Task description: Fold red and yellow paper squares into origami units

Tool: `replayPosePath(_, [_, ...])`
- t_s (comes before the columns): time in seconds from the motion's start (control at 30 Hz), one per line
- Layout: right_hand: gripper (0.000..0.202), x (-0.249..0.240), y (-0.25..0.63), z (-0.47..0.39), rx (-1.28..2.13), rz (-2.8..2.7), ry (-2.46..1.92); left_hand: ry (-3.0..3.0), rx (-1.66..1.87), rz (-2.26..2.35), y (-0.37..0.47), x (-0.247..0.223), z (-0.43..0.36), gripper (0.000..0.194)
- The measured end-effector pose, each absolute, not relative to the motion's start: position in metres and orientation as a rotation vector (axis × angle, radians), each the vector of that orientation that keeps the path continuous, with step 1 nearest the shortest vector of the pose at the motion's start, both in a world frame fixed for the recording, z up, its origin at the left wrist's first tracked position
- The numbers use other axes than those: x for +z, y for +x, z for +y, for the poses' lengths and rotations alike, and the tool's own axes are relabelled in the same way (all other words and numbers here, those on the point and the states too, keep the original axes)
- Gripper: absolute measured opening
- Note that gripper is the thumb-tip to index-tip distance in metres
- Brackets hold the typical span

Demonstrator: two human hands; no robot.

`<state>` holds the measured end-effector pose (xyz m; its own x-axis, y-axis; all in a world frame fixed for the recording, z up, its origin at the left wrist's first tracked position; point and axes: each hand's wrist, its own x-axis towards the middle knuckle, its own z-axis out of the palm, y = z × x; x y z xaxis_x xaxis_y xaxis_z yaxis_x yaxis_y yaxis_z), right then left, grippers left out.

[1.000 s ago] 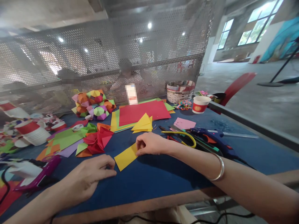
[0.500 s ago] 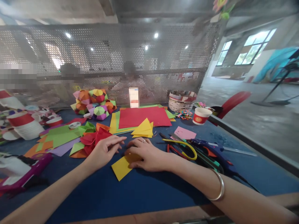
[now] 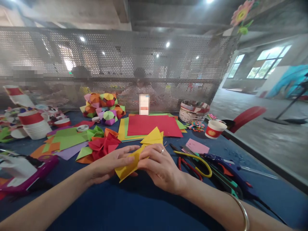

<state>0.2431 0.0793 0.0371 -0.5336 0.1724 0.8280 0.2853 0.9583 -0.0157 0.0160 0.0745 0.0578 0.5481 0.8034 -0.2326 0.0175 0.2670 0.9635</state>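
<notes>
Both hands hold a folded piece of yellow paper (image 3: 127,169) just above the blue tabletop. My left hand (image 3: 109,165) grips its left side, thumb on top and fingers beneath. With thumb and fingertips, my right hand (image 3: 160,166) pinches the right end of it. Behind the right hand lie several folded yellow paper triangles (image 3: 153,136). Left of my left hand sit red folded paper pieces (image 3: 102,144), with green ones (image 3: 95,132) and orange ones around them. A stack of coloured sheets topped by red paper (image 3: 154,125) lies farther back.
On the right are yellow-handled scissors (image 3: 207,165), red-handled pliers (image 3: 190,166), a blue glue gun (image 3: 228,170) and a paper cup (image 3: 215,129). A woven basket (image 3: 193,110) and folded paper balls (image 3: 103,107) stand before a perforated screen (image 3: 156,41). Stacked cups (image 3: 36,125) stand left.
The yellow paper has come up off the table and its edge is now bent. My left hand has closed on it, and my right hand has turned to pinch its end. The view has shifted slightly.
</notes>
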Motion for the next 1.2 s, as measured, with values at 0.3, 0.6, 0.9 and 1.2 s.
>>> replayPosePath(0.3, [0.018,0.04,0.246,0.076,-0.279,-2.206,-0.362,1.046,0.746,0.744,0.01,0.058,0.075,0.048])
replayPosePath(0.6, [0.016,0.037,0.245,0.086,-0.413,-2.222,-0.525,0.943,0.925,0.84,0.016,0.058,0.077,0.048])
replayPosePath(0.9, [0.018,0.038,0.245,0.077,-0.379,-2.282,-0.396,1.012,0.918,0.885,0.019,0.057,0.074,0.046])
replayPosePath(1.2, [0.016,0.036,0.248,0.087,-0.256,-2.358,-0.373,1.205,0.866,1.01,0.012,0.054,0.081,0.033])
